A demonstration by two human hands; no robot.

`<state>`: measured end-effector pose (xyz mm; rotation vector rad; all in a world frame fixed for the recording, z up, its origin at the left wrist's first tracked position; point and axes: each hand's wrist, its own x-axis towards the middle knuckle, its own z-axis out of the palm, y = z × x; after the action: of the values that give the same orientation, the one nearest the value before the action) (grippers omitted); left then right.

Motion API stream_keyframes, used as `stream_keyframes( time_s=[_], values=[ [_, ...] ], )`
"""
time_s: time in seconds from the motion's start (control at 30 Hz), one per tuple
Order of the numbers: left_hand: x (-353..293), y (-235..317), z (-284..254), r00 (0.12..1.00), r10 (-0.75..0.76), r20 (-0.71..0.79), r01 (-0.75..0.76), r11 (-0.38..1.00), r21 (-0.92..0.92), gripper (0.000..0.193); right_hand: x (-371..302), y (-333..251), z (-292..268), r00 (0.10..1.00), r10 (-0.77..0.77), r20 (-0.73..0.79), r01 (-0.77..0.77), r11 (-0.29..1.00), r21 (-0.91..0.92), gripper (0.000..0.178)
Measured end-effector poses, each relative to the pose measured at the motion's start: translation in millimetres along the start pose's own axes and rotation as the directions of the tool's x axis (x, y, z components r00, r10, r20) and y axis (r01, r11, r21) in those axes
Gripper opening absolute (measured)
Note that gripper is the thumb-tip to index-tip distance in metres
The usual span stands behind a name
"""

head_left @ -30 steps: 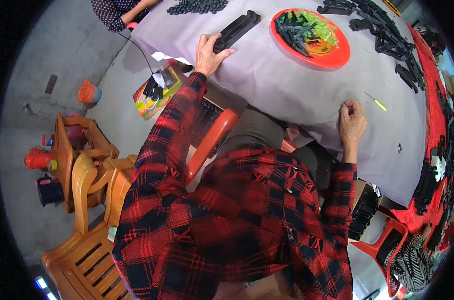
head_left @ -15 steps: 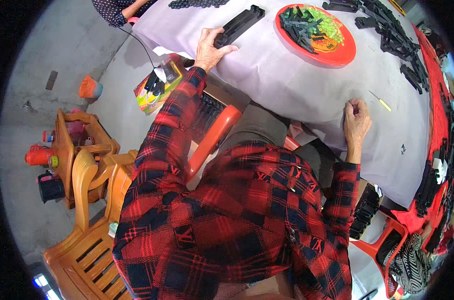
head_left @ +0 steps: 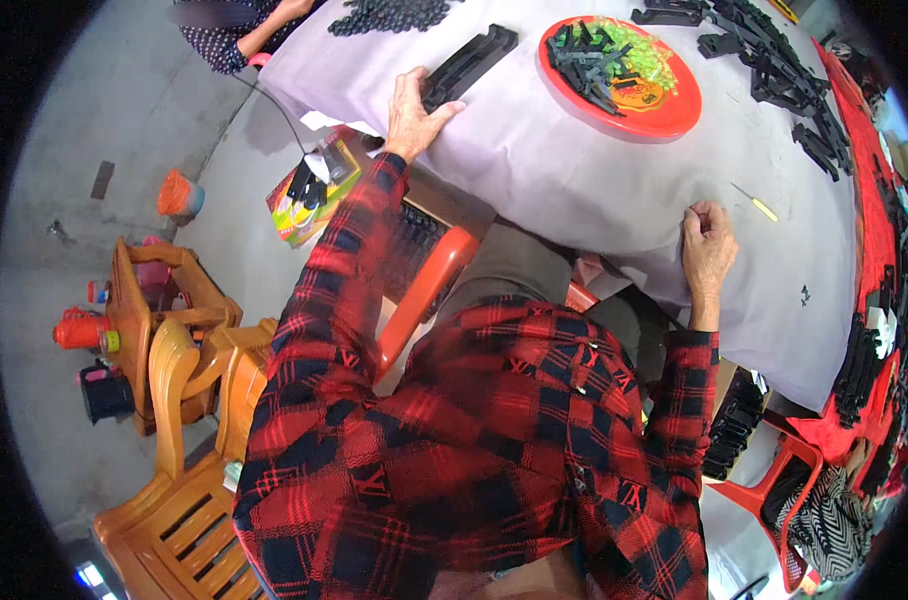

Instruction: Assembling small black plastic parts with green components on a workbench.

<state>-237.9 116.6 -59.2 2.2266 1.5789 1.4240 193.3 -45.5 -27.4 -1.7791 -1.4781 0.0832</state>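
My left hand (head_left: pixel 414 120) has its thumb and fingers around the near end of a long black plastic part (head_left: pixel 472 64), which lies slanted on the cloth-covered table (head_left: pixel 564 185). Resting near the table's front edge, my right hand (head_left: pixel 710 248) has its fingers curled together; whatever may be inside them is hidden. A small screwdriver with a yellow handle (head_left: pixel 764 208) lies just right of that hand. Beyond both hands, a red plate (head_left: pixel 674 122) holds black strips (head_left: pixel 582 65) and small pale green pieces (head_left: pixel 646 52).
Black parts (head_left: pixel 774 75) are piled at the far right, and small dark pieces (head_left: pixel 389 12) at the far left. Another person's arm (head_left: pixel 274 25) shows at the upper left. Beside me stand a wooden chair (head_left: pixel 179 480) and a box with a cable (head_left: pixel 314 195).
The whole view has shifted slightly. Both hands keep their places, the left still on the black plastic part and the right still curled on the cloth.
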Motion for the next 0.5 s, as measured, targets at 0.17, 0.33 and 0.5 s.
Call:
stream_keyframes(
  time_s=[0.17, 0.33, 0.5],
  values=[
    [2, 6, 4, 0.998, -0.060, -0.017, 0.061, 0.997, 0.047, 0.087, 1, 4, 2, 1.000, -0.024, -0.021, 0.023, 1.000, -0.021, 0.008],
    [1, 12, 8, 0.992, -0.119, -0.028, 0.121, 0.989, 0.088, 0.084, 0, 5, 3, 0.996, -0.077, -0.036, 0.074, 0.993, -0.090, 0.009],
    [0, 6, 1, 1.000, -0.029, -0.005, 0.029, 0.990, 0.134, 0.073, 1, -1, 1, 0.998, -0.056, -0.026, 0.055, 0.997, -0.056, 0.009]
  ],
)
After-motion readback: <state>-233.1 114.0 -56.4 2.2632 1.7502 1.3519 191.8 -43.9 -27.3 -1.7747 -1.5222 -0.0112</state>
